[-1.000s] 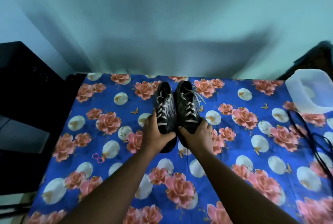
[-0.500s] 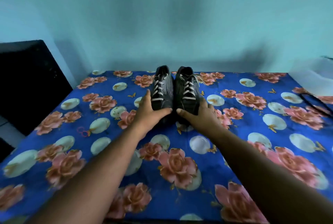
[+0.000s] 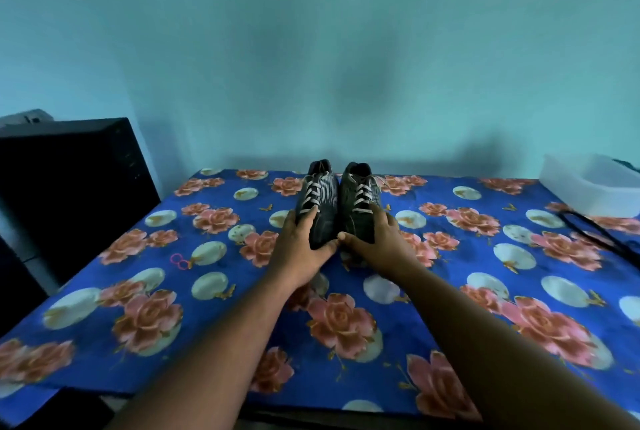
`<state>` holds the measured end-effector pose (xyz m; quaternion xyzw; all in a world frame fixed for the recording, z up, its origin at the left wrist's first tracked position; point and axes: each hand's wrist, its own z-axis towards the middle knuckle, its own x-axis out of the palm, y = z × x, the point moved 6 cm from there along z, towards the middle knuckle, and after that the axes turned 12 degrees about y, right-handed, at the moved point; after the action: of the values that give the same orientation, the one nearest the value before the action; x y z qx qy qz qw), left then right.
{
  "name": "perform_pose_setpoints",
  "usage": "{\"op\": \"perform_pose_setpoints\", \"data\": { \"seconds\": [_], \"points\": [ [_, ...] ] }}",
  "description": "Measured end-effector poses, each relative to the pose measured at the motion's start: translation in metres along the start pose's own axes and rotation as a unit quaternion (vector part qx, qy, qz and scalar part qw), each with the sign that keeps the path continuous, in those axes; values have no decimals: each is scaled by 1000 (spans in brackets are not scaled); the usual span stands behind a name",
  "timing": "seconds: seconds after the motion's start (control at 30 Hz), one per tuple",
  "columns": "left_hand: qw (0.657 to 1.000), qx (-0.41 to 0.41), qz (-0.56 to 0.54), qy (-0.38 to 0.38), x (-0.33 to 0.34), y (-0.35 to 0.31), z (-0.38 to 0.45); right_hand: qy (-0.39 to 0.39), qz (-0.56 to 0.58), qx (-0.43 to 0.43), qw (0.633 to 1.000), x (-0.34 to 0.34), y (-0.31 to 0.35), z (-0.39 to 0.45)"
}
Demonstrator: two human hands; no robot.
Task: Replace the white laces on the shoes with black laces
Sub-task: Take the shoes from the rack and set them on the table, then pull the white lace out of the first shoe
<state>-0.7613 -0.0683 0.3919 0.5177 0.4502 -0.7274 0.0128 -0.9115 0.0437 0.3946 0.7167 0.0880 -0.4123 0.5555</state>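
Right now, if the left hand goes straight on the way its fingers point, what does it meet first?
The left hand already grips the left shoe; its fingers would slide onto the white laces, probably.

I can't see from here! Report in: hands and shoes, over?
Left hand grips left shoe; right hand grips right shoe. White laces still in. Nothing blocking.

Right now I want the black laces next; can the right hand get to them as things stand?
Probably yes, once it lets go. The right hand grips the right shoe; the black laces lie on the cloth farther right, below the white tub, with nothing in between.
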Motion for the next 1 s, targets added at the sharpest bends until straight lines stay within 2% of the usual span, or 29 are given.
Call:
{"op": "perform_pose_setpoints", "data": {
  "seconds": [0.1, 0.2, 0.37, 0.53, 0.77, 0.87, 1.0],
  "points": [
    [1000, -14, 22, 8, 2, 5, 14, -12, 43, -13, 999, -1, -6, 12],
    [998, -24, 54, -19, 2, 8, 22, -35, 61, -36, 997, 5, -17, 17],
    [996, -21, 63, -65, -9, 11, 22, -13, 51, -46, 998, 6, -26, 20],
    [994, -25, 73, -78, -23, 23, 21, -20, 67, -48, 996, 7, -27, 21],
    [996, -28, 76, -30, -14, 31, 23, -25, 73, -50, 996, 8, -27, 22],
    [995, 0, 70, -69, -13, 27, 22, -27, 80, -52, 995, 7, -25, 20],
    [993, -16, 71, -95, -22, 28, 16, -23, 85, -52, 995, 8, -26, 19]
  ]
}}
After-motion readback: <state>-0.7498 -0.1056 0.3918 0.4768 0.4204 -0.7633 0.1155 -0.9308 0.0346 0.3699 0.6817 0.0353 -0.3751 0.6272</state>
